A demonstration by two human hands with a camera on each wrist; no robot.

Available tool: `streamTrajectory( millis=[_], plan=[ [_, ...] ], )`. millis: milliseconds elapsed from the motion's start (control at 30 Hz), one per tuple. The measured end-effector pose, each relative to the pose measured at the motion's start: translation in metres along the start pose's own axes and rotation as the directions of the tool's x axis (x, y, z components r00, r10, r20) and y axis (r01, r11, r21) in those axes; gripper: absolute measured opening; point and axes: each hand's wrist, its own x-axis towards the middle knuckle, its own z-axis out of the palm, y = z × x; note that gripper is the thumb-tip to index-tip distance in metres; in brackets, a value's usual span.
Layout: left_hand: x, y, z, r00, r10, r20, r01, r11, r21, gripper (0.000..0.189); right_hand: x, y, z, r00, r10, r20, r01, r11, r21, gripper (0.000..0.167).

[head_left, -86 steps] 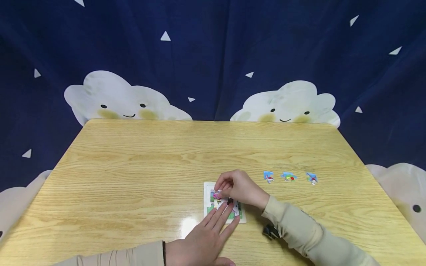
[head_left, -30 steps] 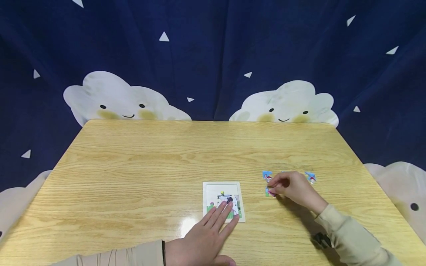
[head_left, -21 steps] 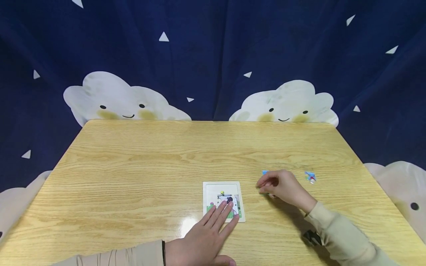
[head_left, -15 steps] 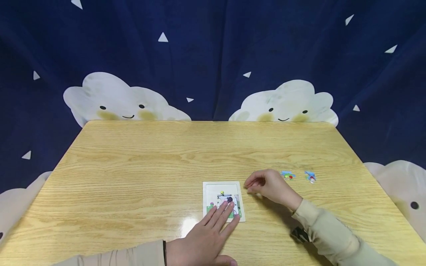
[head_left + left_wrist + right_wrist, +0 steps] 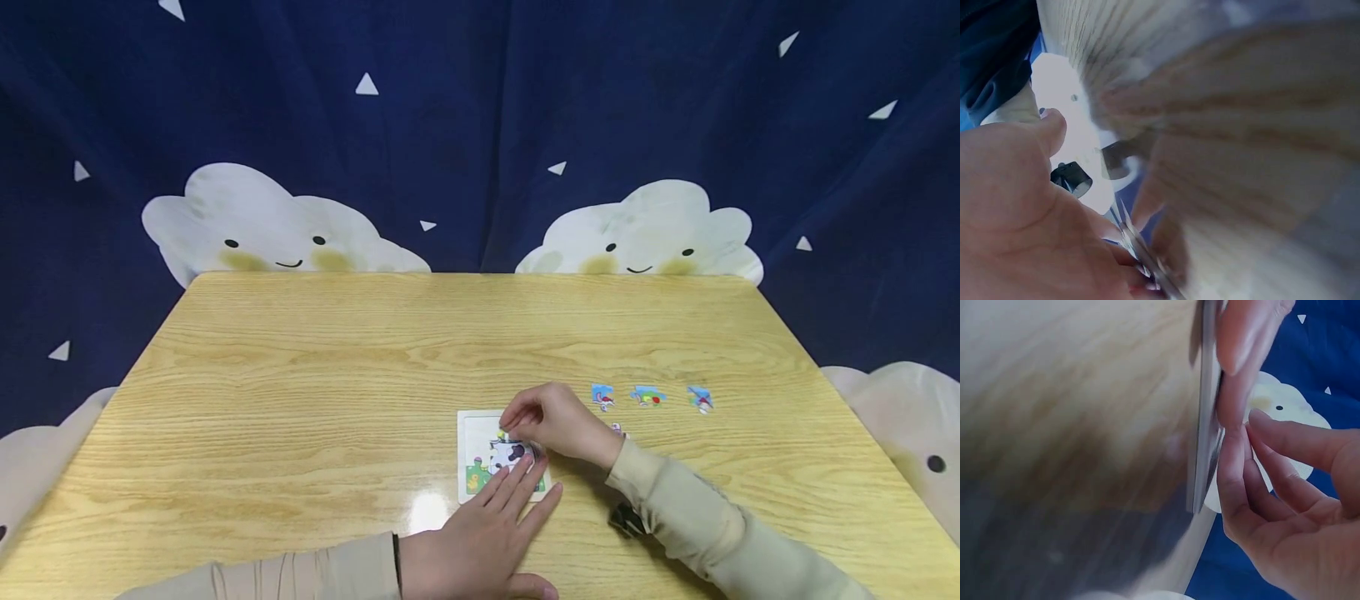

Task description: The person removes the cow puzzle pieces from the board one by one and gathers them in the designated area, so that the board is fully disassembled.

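A white-rimmed jigsaw tray (image 5: pixel 461 462) lies near the table's front, partly filled. A cow picture (image 5: pixel 504 454) and a green section with a yellow chick (image 5: pixel 476 479) show in it. My left hand (image 5: pixel 483 533) lies over its lower right part, fingers straight, fingertips on the pieces. Over the tray's upper right my right hand (image 5: pixel 558 421) reaches in with bent fingers and thumb close together. In the right wrist view the right fingertips (image 5: pixel 1235 434) sit right at the tray's face, beside the left fingers. I cannot tell whether they pinch a piece.
To the right of the tray lie a blue piece (image 5: pixel 602 395), a piece with a red dot (image 5: pixel 648 396) and another blue piece (image 5: pixel 700 398). A small pinkish piece (image 5: pixel 617 427) peeks out beside my right wrist. A dark-blue curtain (image 5: pixel 465 125) hangs behind the table.
The right hand first took a pink piece out of the tray and set it on the table at right. Then it came back left over the tray. The left hand shifted slightly right.
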Motion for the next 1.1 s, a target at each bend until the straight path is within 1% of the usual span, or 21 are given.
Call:
streamTrajectory(
  millis=[100,267,400,567,700,800,900,967,1100],
  plan=[
    [-0.0003,-0.0004,-0.0004,1.0,0.003,0.018,-0.003,1.0,0.0,0.094,0.0017,-0.0006,0.0034,1.0,0.015,0.009,-0.015,1.0,0.0,0.011],
    [0.0,-0.0003,-0.0023,0.999,-0.002,0.053,0.001,1.0,0.017,0.095,0.0034,-0.002,0.0051,1.0,0.012,0.013,-0.012,1.0,0.002,0.011],
    [0.0005,-0.0003,-0.004,0.996,-0.009,0.087,0.008,1.0,0.011,0.095,0.0044,-0.0021,0.0056,1.0,0.022,0.014,-0.022,1.0,0.014,0.011],
    [0.0005,-0.0003,-0.0051,0.995,-0.015,0.103,0.014,1.0,0.007,0.096,0.0041,-0.0024,0.0042,0.998,0.054,0.017,-0.055,0.996,0.064,0.011],
    [-0.0002,-0.0007,-0.0058,0.995,-0.016,0.099,0.016,1.0,-0.008,0.096,0.002,-0.0027,0.0031,0.997,0.075,0.027,-0.078,0.989,0.126,0.011],
    [-0.0004,-0.0006,-0.0061,0.995,-0.017,0.096,0.018,1.0,-0.011,0.096,-0.0006,-0.0031,0.0042,0.994,0.103,0.04,-0.109,0.976,0.19,0.013],
    [-0.0001,-0.0008,-0.006,0.995,-0.015,0.103,0.018,0.999,-0.032,0.095,-0.003,-0.0031,0.0062,0.99,0.129,0.05,-0.137,0.963,0.234,0.013],
    [0.0002,-0.0009,-0.0057,0.993,-0.014,0.115,0.02,0.998,-0.052,0.095,-0.0043,-0.0027,0.0077,0.99,0.134,0.052,-0.142,0.959,0.245,0.014],
    [0.0002,-0.0006,-0.0071,0.99,-0.019,0.139,0.03,0.997,-0.077,0.095,-0.0055,-0.0022,0.0098,0.991,0.126,0.043,-0.132,0.964,0.231,0.015]
  ],
)
